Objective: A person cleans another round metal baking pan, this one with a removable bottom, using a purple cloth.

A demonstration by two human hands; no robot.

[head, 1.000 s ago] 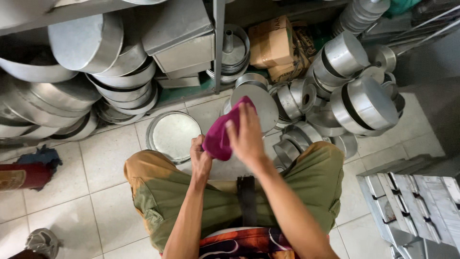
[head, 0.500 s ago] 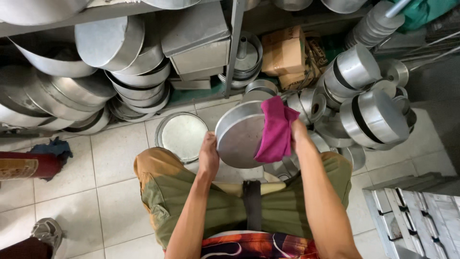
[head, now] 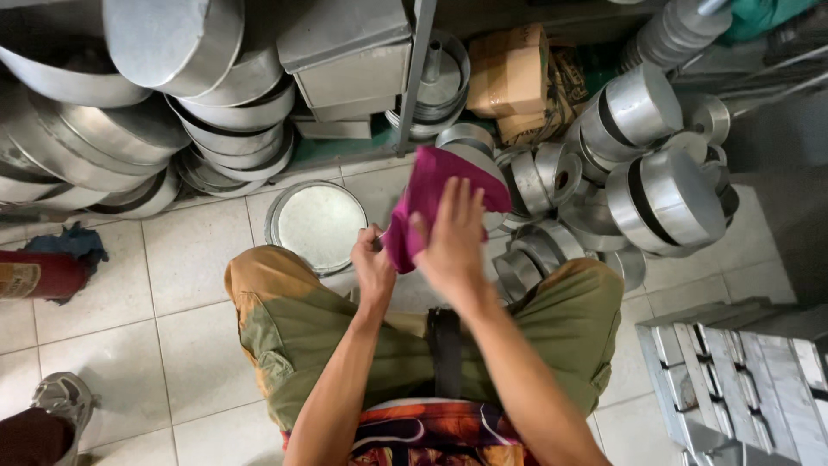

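Hiding behind magenta cloth (head: 431,194): pan.

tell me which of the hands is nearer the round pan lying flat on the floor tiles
Left. The left hand sits just beside the flat round pan's near rim; the right hand, pressed on the magenta cloth, is farther off to its right.
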